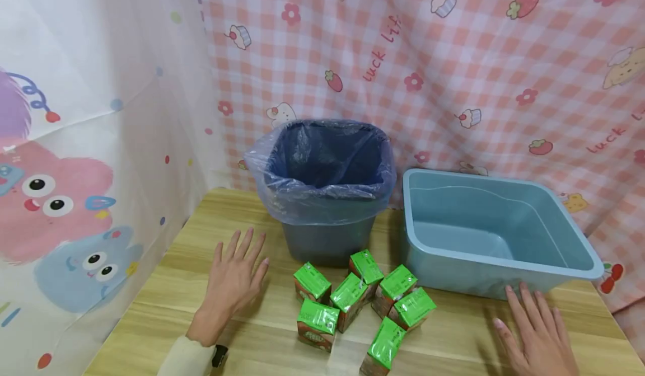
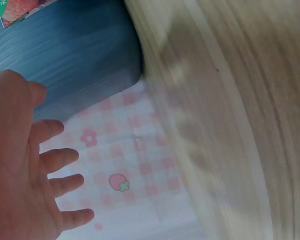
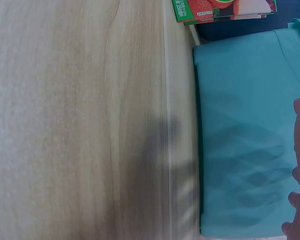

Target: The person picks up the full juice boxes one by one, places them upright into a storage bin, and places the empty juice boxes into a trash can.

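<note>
My left hand [image 1: 234, 281] is held over the left of the table with fingers spread and straight, holding nothing; the left wrist view shows its palm beside the dark bin. At the right, my right hand [image 1: 539, 334] also has its fingers extended and holds nothing. Its fingertips are in front of the near wall of a blue plastic basin [image 1: 468, 261]; contact cannot be made out. Between the hands stand several small drink cartons [image 1: 318, 315] with green tops and brownish-red printed sides. Behind them is a dark bin [image 1: 327, 241] lined with a translucent bag [image 1: 312, 205].
A wood-grain table [image 1: 166, 286] carries everything. A pink checked curtain [image 1: 312, 46] hangs close behind the bin and basin. On the left hangs a white curtain [image 1: 151, 169] with cartoon figures. The basin's right end reaches near the table's right edge.
</note>
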The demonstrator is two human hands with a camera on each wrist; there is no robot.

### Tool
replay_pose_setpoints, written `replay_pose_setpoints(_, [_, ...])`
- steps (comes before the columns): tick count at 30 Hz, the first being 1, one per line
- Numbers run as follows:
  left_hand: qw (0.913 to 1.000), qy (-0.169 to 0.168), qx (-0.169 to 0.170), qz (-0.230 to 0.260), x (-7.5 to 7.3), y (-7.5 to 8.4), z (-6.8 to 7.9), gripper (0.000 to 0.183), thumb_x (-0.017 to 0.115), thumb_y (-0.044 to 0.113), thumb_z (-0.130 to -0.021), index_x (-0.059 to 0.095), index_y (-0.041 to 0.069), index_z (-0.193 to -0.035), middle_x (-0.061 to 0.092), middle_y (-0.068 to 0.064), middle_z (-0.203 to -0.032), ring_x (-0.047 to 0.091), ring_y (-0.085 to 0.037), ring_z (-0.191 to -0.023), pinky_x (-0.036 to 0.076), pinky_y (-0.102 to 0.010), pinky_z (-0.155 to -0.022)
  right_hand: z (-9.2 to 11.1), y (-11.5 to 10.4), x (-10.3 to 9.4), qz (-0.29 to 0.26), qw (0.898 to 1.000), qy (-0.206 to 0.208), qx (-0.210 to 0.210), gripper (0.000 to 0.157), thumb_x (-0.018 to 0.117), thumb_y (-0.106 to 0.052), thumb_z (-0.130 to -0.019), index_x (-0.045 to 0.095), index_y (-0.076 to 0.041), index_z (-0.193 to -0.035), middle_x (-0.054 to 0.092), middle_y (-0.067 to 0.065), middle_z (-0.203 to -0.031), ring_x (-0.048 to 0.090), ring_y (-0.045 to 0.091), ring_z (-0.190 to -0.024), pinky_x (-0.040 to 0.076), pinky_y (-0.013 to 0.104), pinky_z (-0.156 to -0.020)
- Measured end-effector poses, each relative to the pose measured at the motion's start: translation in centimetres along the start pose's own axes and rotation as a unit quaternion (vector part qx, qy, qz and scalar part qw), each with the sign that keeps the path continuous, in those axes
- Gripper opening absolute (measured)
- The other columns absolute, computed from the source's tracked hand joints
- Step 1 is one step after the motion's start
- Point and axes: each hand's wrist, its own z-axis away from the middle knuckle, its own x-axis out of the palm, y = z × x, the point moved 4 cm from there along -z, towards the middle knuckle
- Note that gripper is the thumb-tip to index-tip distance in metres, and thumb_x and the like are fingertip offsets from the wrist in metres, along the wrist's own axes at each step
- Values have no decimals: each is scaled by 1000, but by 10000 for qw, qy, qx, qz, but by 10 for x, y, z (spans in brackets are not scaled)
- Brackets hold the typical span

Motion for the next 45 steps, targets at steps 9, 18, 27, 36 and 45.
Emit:
replay_pose_setpoints(9, [9999, 28, -42, 130, -3, -2, -5, 54, 49, 40, -101, 47, 14, -149, 43, -16, -153, 36, -40, -141, 28, -65, -110, -8, 0, 1, -57, 9990, 305, -317, 61, 49, -35, -103, 30, -9, -156, 35, 27, -152, 30, 50, -135, 9, 64, -116])
replay_pose_setpoints(18, [9976, 232, -115, 643, -15, -7, -14, 53, 51, 35, -101, 47, 9, -147, 47, -21, -148, 40, -44, -136, 32, -65, -106, -15, -3, -4, -353, 9883, 1246, -809, 73, 38, -60, -101, 47, -2, -145, 46, 33, -140, 44, 54, -118, 15, 51, -120])
replay_pose_setpoints(27, [9852, 1081, 80, 1330, -36, -13, -27, 50, 60, 25, -97, 52, 2, -141, 56, -25, -137, 52, -46, -124, 41, -64, -97, -15, -7, -10, -823, 9858, 1372, -517, 63, 60, -47, -96, 53, -3, -141, 52, 35, -131, 48, 57, -107, 34, 68, -88])
replay_pose_setpoints(36, [9773, 1247, -84, 1710, -54, -16, -36, 52, 61, 25, -96, 51, 1, -141, 58, -25, -134, 55, -45, -120, 43, -59, -100, -15, -15, -9, -1262, 9883, 858, -57, 66, 74, -17, -88, 47, -8, -147, 50, 32, -135, 46, 55, -112, 28, 70, -99])
replay_pose_setpoints(45, [9691, 1134, -498, 2132, -67, -20, -42, 52, 56, 28, -100, 47, 4, -145, 54, -24, -139, 51, -44, -124, 40, -61, -100, -16, -24, -10, -1448, 9881, 462, 222, 68, 74, -17, -89, 45, -13, -149, 50, 26, -137, 46, 48, -119, 15, 22, -118])
